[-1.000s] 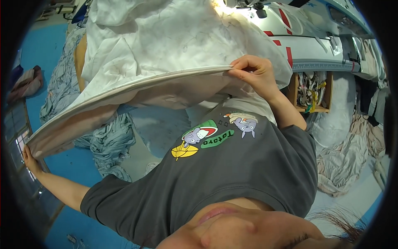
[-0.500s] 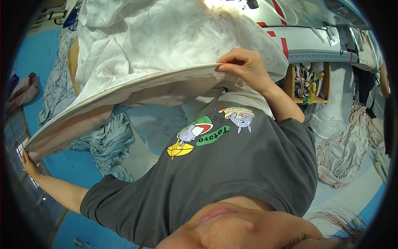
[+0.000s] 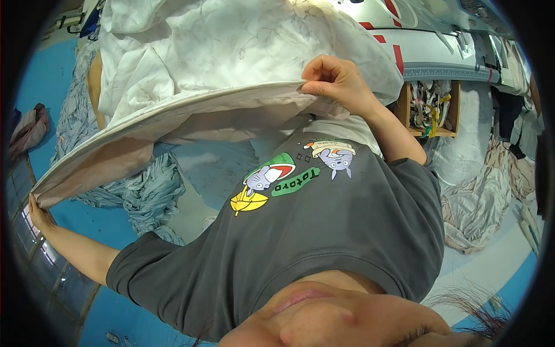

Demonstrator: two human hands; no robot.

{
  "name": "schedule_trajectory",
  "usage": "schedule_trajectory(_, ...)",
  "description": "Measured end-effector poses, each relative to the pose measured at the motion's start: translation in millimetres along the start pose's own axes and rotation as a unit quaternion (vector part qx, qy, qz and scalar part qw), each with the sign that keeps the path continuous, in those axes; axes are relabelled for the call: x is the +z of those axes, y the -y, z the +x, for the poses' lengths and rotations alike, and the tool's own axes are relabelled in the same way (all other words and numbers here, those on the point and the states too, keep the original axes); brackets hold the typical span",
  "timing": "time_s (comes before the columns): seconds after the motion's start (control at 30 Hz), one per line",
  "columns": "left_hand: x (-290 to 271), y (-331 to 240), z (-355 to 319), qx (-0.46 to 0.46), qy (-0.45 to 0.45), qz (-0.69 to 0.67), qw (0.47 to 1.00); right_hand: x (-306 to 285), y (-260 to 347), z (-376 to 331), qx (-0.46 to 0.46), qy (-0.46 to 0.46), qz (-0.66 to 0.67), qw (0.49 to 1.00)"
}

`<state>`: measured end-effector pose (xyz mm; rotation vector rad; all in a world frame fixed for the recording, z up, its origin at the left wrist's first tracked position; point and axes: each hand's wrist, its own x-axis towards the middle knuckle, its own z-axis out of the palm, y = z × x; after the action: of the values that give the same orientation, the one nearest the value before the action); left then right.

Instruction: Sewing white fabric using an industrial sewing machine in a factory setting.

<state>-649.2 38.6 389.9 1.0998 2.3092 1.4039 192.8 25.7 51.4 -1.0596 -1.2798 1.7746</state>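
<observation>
A large white fabric (image 3: 225,52) with a faint grey pattern spreads over the work surface in front of me. Its near edge is stretched into a long curve across my body, and a pinkish underside shows below that edge. At the far left, my left hand (image 3: 41,217) is closed on one end of the edge, arm reaching out. My right hand (image 3: 341,84) pinches the same edge right of centre, thumb below and fingers curled above. Between the two hands the edge is pulled fairly taut.
A white sewing machine bed (image 3: 433,49) with red marks and a ruler strip (image 3: 445,74) lies at upper right. Below it, a wooden drawer (image 3: 457,110) holds tangled scraps. Grey-blue cloth (image 3: 153,194) is heaped at left, and pale cloth (image 3: 477,208) hangs at right.
Both hands keep their hold on the fabric edge. The edge and my hands have shifted slightly upward in view, the left hand also a little outward.
</observation>
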Motion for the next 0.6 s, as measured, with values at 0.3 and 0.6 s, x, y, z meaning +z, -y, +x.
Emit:
schedule_trajectory(0.3, 13, -2, -20, 0.025, -0.014, 0.003, 1.0, -9, -6, 0, -0.019, 0.051, 0.004, 0.999)
schedule_trajectory(0.6, -3, 4, -11, 0.008, 0.015, 0.002, 1.0, -9, 0, -4, -0.072, 0.064, -0.051, 0.994)
